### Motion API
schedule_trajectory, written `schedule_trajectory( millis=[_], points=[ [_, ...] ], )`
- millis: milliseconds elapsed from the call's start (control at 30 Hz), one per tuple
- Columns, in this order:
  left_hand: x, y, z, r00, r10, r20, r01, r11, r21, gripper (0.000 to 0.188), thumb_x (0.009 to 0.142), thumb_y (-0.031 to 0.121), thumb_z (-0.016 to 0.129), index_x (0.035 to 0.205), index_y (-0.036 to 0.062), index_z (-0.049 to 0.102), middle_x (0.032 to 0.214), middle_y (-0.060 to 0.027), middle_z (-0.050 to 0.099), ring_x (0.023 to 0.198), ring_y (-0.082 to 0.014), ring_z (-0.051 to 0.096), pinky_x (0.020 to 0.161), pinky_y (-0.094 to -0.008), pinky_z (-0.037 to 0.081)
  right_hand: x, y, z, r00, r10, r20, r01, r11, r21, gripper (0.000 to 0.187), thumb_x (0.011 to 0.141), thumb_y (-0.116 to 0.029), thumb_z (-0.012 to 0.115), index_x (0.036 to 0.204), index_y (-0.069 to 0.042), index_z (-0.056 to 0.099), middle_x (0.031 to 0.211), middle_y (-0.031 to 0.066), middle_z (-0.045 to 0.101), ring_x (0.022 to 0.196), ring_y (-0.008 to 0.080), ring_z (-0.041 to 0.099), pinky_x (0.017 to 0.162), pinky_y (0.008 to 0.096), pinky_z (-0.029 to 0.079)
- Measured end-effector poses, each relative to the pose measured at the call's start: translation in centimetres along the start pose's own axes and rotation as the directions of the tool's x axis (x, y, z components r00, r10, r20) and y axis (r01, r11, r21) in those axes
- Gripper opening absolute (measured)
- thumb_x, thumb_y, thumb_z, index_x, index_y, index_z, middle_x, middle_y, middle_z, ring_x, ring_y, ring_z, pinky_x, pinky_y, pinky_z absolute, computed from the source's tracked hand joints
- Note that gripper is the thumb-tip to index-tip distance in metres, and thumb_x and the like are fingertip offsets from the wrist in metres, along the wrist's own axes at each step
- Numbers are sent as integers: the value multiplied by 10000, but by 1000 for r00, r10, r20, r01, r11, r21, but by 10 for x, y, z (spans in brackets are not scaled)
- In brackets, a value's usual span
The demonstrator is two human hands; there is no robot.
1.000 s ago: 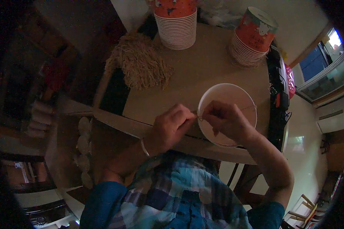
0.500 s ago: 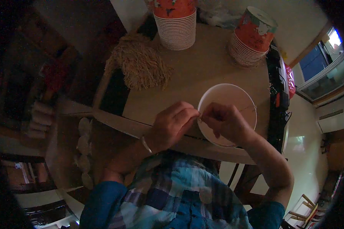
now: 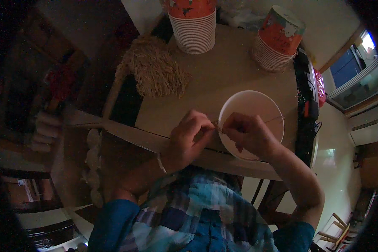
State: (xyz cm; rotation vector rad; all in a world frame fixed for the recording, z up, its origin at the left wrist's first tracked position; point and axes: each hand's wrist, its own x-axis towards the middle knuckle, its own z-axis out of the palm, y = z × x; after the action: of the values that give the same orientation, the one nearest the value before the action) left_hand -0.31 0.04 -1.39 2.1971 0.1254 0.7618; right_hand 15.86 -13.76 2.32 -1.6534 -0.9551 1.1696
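Observation:
A round white paper bucket (image 3: 252, 104) stands at the table's near edge, its mouth facing up. A thin tan twine (image 3: 272, 121) crosses its inside and reaches the right side of the rim. At the left side of the rim, my left hand (image 3: 190, 133) pinches a short twine end between thumb and forefinger. Over the bucket's mouth, my right hand (image 3: 251, 133) is closed, its fingertips on the twine at that same spot, almost meeting the left ones. The fingers partly hide the twine there.
A bundle of tan twine strands (image 3: 159, 71) lies at the table's left. Two stacks of nested paper buckets, one at the back (image 3: 193, 35) and one at the back right (image 3: 273, 48), rest upside down on the brown board (image 3: 210, 75). Dark cables (image 3: 308, 109) run along the right edge.
My left hand has shifted slightly, its fingers opening a bit from the palm while still pinching. My right hand stays nearly in place at the rim.

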Motion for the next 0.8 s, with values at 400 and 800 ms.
schedule_trajectory(
  millis=[400,800],
  points=[
    [-6,9,6,994,97,-43,-89,983,161,247,808,26,714,1032,51,614,976,-112,579,855,-287,622,699,-363,525,0,3,2,1000,-17,-16,17,999,36,69,920,-84,600,914,-16,612,727,-8,575,574,41,530,468,204,443],
    [-2,7,9,992,102,-72,-92,986,140,229,771,0,726,978,47,640,941,-106,590,833,-278,623,698,-358,531,2,8,3,999,-28,-42,28,1000,0,79,920,-108,628,905,-31,613,732,-16,581,583,34,522,448,200,429]
  ],
)
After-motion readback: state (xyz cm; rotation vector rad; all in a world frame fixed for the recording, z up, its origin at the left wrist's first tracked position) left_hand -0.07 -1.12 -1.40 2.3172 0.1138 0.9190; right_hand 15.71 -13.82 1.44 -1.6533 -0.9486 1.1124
